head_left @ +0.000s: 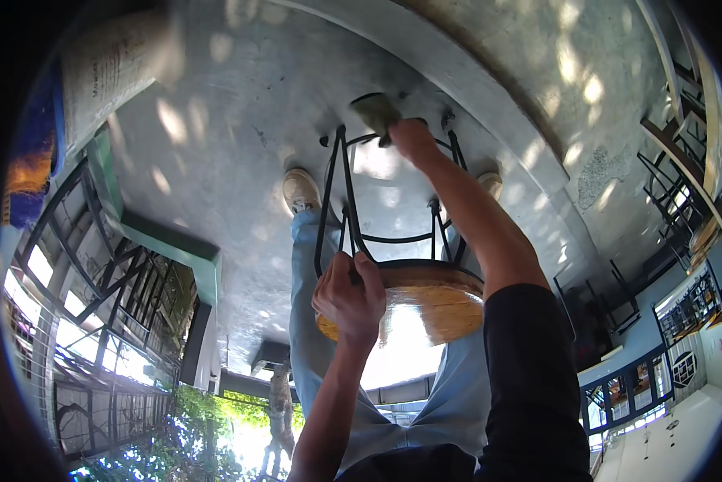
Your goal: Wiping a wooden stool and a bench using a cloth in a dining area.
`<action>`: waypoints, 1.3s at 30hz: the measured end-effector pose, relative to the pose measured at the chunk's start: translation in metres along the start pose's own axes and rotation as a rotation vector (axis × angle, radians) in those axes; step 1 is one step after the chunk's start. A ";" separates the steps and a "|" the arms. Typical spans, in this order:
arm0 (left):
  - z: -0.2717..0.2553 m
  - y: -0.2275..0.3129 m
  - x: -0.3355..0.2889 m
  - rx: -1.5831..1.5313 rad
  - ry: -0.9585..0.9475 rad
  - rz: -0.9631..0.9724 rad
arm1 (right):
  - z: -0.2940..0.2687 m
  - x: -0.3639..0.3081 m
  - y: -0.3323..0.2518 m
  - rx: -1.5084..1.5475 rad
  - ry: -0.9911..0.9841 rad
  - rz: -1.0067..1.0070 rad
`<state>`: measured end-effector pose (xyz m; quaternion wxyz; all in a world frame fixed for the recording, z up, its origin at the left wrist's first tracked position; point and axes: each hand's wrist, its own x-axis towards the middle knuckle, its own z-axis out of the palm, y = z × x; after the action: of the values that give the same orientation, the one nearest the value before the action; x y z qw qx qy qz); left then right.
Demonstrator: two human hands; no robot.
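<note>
Fingers of the left hand [349, 296] are holding firmly at the left rim of the stool [433, 309], the grip curled closed, its exact contact hidden. The stool is leaning between the person's jean-clad legs [306, 257], wooden seat nearest the body, its long axis running away toward the dark leg ends [341, 130]. Farther off and rightward, the right hand [413, 138] is clasping a blurred olive pad [377, 114] in a closed grip, lying nearer those leg ends than the left; whether the pad is touching metal is unclear.

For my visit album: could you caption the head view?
Left hand on a wooden-seated stool, right hand holding a blurred olive item near its black legs.
</note>
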<state>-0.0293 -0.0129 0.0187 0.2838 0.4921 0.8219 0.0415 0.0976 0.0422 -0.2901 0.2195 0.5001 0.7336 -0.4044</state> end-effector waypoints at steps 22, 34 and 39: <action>0.011 -0.003 -0.001 0.089 0.087 0.035 | -0.103 -0.175 -0.022 0.493 -0.148 0.376; 0.011 -0.002 0.000 0.121 0.091 0.036 | -0.099 -0.279 -0.031 1.231 0.030 0.473; -0.003 -0.013 0.002 0.187 0.121 0.043 | -0.065 -0.189 -0.051 1.031 0.206 0.863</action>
<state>-0.0420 -0.0177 0.0162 0.1858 0.5306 0.8270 0.0006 0.1325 -0.0193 -0.0961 0.0238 0.8248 0.1989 -0.5288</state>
